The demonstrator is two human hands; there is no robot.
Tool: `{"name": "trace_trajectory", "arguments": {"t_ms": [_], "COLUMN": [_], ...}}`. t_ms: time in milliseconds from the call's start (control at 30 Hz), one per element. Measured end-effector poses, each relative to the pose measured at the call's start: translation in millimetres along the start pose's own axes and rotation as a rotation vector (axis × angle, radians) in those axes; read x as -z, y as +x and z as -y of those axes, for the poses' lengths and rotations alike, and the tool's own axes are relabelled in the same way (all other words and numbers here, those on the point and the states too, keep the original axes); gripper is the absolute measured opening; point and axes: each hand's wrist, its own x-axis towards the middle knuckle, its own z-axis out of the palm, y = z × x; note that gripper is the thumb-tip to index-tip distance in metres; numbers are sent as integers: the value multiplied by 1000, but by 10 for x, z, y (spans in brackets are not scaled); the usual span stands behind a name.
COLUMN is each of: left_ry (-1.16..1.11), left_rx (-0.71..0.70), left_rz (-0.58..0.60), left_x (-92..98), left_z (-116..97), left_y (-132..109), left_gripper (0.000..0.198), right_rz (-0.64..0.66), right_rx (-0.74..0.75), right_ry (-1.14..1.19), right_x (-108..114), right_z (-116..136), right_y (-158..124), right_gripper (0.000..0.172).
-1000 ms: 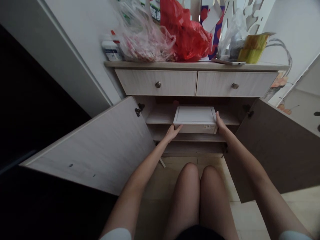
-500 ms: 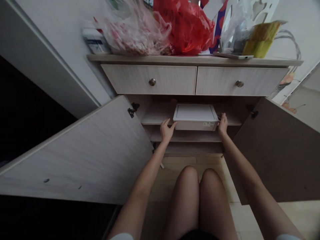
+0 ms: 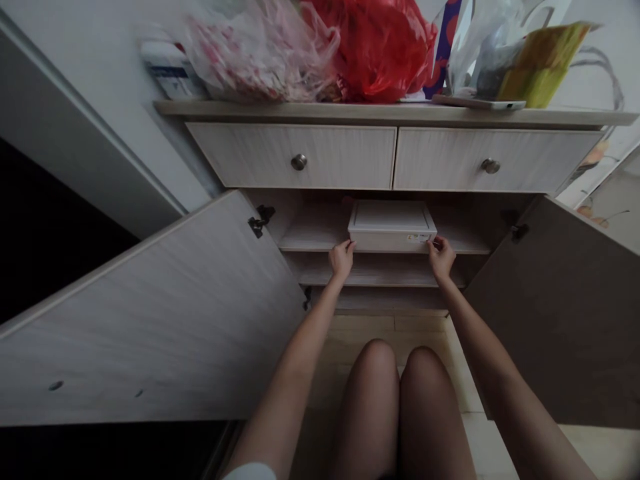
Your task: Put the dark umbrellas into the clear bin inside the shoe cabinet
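A white lidded box with a small label on its front sits on the upper shelf inside the cabinet. At its lower left front corner, my left hand is closed, thumb and fingers pinching the edge. My right hand grips the lower right front corner in the same way, fingers bent. The box's back part lies deep in the shadowed compartment.
Both cabinet doors, left and right, stand swung outward beside my arms. Two drawers with round knobs are above. The cabinet top holds a red plastic bag, a clear bag, a white bottle and a phone-like slab.
The box has gone farther back onto the shelf, its front now near the shelf edge. My hands have shifted from its sides to its lower front corners. The view has moved slightly closer.
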Motion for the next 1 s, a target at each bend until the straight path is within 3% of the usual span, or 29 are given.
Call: {"name": "trace_trajectory", "arguments": {"t_ms": [167,467,1000], "left_ry": [94,166,216], "left_rx": [43,72,59], "left_rz": [77,138,151], "left_x": [-75,-268,-439], "left_z": [-83,-99,-104], "left_y": [294,692,1036], "left_gripper": [33,35,37], "right_rz": [35,92,217], "right_rx": [-2,-72,-28], "right_ry": [-30,-208,-430], "right_x": [-181,-450,-664], "right_z": [-43,-73,-121], "right_y": [280,693,1015], "right_gripper": [46,24,23]}}
